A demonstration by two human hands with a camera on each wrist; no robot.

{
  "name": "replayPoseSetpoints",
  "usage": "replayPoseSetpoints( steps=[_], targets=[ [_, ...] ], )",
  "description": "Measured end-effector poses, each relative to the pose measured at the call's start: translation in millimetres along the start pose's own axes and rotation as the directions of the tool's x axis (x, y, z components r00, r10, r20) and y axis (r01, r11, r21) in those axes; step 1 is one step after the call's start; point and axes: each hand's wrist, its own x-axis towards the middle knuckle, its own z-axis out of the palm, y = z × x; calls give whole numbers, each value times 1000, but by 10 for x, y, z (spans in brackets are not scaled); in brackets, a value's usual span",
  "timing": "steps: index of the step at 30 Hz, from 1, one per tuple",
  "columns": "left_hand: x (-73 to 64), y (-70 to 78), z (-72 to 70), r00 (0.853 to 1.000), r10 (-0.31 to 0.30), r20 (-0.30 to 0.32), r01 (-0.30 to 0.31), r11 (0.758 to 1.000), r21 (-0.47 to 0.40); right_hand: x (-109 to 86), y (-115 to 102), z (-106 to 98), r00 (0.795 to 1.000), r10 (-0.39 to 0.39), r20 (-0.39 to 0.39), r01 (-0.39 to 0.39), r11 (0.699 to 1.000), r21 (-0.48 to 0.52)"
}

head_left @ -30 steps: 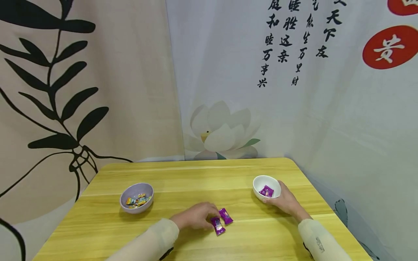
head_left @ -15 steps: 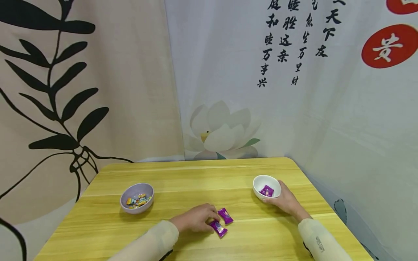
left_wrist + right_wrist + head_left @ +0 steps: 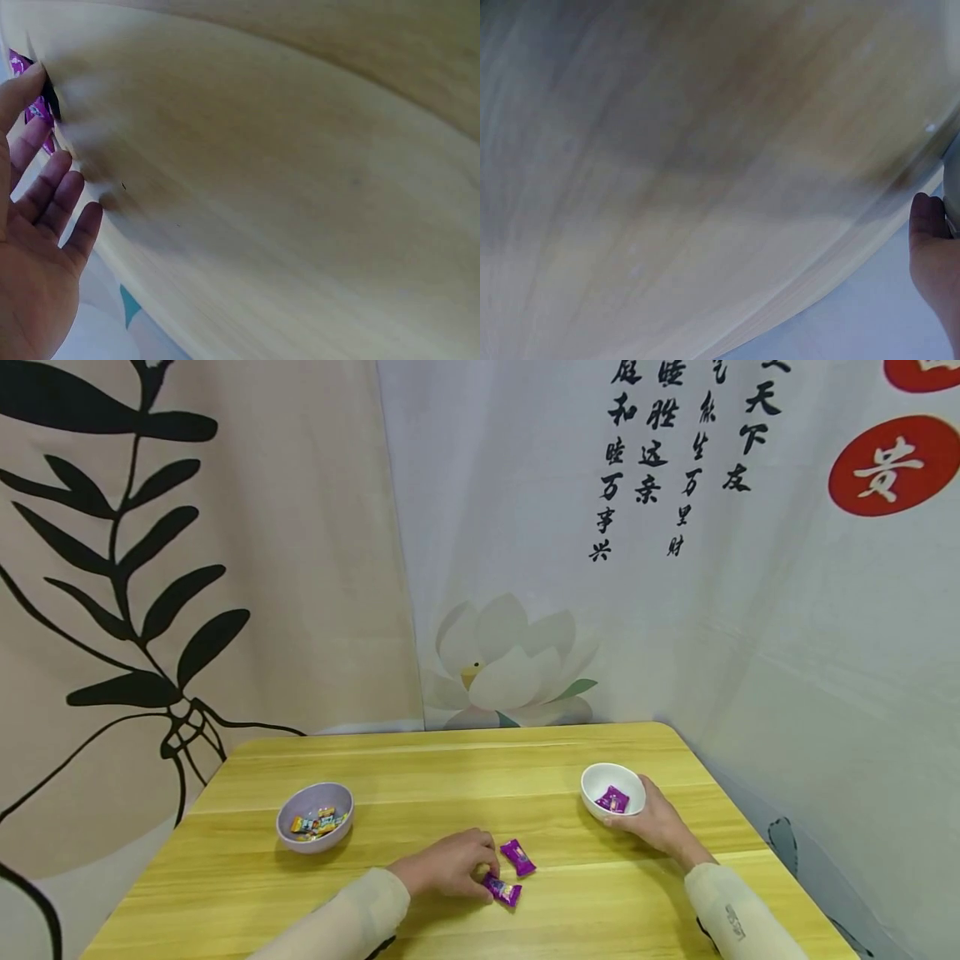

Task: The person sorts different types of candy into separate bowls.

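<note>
Since half a second ago the near candy [image 3: 502,889] has turned under the left hand [image 3: 450,870], its wrapper now lying flatter and more sideways, closer to the fingertips; the hand itself has barely shifted. It is a small sweet in a shiny purple wrapper with twisted ends and a pale mark in the middle, lying on the table [image 3: 420,760] near its front edge. Left-hand fingers curl down onto it, thumb and forefinger seeming to pinch one end, though the wrist view shows only a purple scrap [image 3: 34,94] at the fingertips, too blurred to be sure. Just beyond lies a second purple candy [image 3: 518,857], apart from the first and untouched. To the right, farther back, the right hand [image 3: 654,823] cups the side of the white bowl [image 3: 612,789], fingers wrapped round its wall; a third purple candy [image 3: 612,799] lies inside. At the left, about as far back, stands the grey bowl [image 3: 314,815] with mixed orange and blue sweets. Behind the table hang printed cloths.
</note>
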Motion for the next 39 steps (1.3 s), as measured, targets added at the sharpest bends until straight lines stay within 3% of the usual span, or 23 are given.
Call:
replayPoseSetpoints(
  steps=[13, 24, 31, 39],
  targets=[
    [-16, -64, -33, 993, -122, -5, 121, 986, -113, 10, 11, -3, 1000, 0, 2, 0, 1000, 7],
    [37, -129, -115, 972, -218, -92, 188, 947, -261, 4, 5, -5, 1000, 11, 3, -11, 1000, 1],
    [227, -127, -221, 954, -246, -169, 199, 946, -256, -6, 14, -14, 1000, 18, -1, -18, 1000, -3],
    [580, -99, -332, 935, -264, -235, 203, 945, -255, -6, 9, -4, 1000, 29, 1, -29, 1000, -3]
  ],
)
